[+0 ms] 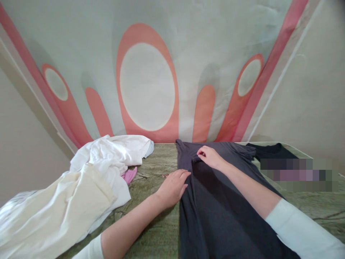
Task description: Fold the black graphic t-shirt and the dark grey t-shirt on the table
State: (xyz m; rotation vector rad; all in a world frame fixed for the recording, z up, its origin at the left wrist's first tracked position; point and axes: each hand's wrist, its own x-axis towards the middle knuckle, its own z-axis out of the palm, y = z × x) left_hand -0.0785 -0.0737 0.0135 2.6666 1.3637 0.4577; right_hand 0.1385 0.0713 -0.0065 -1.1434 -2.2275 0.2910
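Observation:
A dark grey T-shirt lies spread on the green marbled table, neck end away from me. My left hand rests flat on the shirt's left edge, fingers stretched out and together. My right hand sits further up near the collar, fingertips curled and pinching the fabric at a fold.
A heap of white and cream clothes covers the table's left side, with a pink piece peeking out. A black garment lies at the back right. A wall cloth with pink ovals hangs behind the table.

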